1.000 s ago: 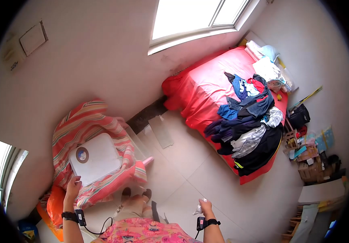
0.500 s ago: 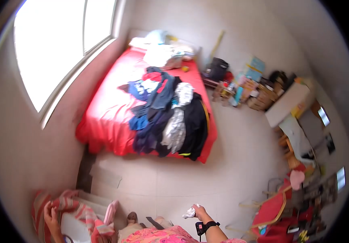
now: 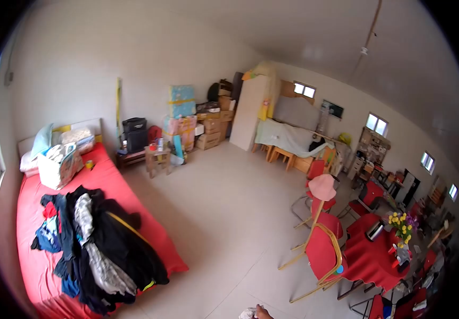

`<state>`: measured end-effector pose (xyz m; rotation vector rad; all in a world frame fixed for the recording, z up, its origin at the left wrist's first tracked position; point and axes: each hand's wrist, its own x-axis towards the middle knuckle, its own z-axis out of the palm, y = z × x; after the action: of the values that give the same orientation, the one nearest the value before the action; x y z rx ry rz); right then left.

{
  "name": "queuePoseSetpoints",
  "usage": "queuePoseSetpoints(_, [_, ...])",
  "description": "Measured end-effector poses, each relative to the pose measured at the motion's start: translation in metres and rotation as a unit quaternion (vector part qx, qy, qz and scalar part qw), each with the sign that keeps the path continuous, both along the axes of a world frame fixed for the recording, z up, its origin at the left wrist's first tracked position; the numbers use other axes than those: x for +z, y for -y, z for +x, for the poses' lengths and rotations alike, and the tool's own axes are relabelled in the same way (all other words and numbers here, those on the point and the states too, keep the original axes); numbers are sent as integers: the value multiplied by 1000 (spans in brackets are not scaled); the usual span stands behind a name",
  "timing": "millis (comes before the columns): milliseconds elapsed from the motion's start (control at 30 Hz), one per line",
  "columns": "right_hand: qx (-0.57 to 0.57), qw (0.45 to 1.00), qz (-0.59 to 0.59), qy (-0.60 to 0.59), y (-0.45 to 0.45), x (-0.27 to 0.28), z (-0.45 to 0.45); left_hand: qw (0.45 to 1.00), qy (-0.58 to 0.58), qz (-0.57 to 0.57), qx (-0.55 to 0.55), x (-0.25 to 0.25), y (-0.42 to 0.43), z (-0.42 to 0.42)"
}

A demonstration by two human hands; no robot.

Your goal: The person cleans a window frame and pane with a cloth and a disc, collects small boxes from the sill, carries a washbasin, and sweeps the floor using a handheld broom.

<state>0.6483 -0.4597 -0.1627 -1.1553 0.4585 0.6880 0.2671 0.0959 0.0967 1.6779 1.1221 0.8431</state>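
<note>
At the bottom edge of the head view my right hand point(image 3: 262, 312) shows only in part, with fingers closed on a small crumpled white thing point(image 3: 248, 313). Whether it is cloth or paper I cannot tell. My left hand is out of the view. To the left, a heap of clothes point(image 3: 69, 228) lies on the red-sheeted bed point(image 3: 133, 202), well apart from my right hand. Dark trousers with a yellow stripe point(image 3: 128, 242) and a grey-white patterned garment point(image 3: 107, 271) are among them.
Red chairs point(image 3: 322, 255) with gold frames surround a red-covered table point(image 3: 367, 260) on the right, which bears a kettle point(image 3: 374, 231) and flowers point(image 3: 401, 226). Cardboard boxes point(image 3: 208, 139), a black bag point(image 3: 135, 135) and a small stool point(image 3: 157, 160) stand along the far wall.
The view has swung up and to the right, so the bed now lies at the left. My left hand and the striped cloth beside it have left the view. My right hand still holds the white thing.
</note>
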Motion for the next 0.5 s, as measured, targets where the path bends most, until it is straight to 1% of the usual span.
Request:
queuePoseSetpoints(33, [-27,998,43,28,-13,41,9,999,-1,5,-35,4,-1,49])
queuePoseSetpoints(67, [47,974,-99,200,-12,44,32,997,-1,6,-80,8,1,99])
queuePoseSetpoints(167, [-22,999,2,28,-62,115,120,971,20,17,-238,13,18,261])
queuePoseSetpoints(233, [102,993,-3,68,-99,152,169,933,38,22,-358,21,53,365])
queuePoseSetpoints(267, [160,983,-5,93,-117,171,193,903,38,20,-428,32,77,411])
queuePoseSetpoints(300, [181,978,-25,106,-140,196,210,867,39,16,-496,43,101,457])
queuePoseSetpoints(333, [193,972,-14,133,-160,206,225,846,18,57,-530,60,131,490])
queuePoseSetpoints(367, [230,957,7,175,-174,216,246,821,1,103,-562,70,156,525])
queuePoseSetpoints(400, [211,960,34,178,-188,230,265,775,-18,157,-611,69,169,560])
queuePoseSetpoints(433, [189,963,62,184,-200,243,283,765,-22,79,-638,54,179,594])
queuePoseSetpoints(500, [203,936,240,157,-207,270,332,713,47,219,-665,55,207,657])
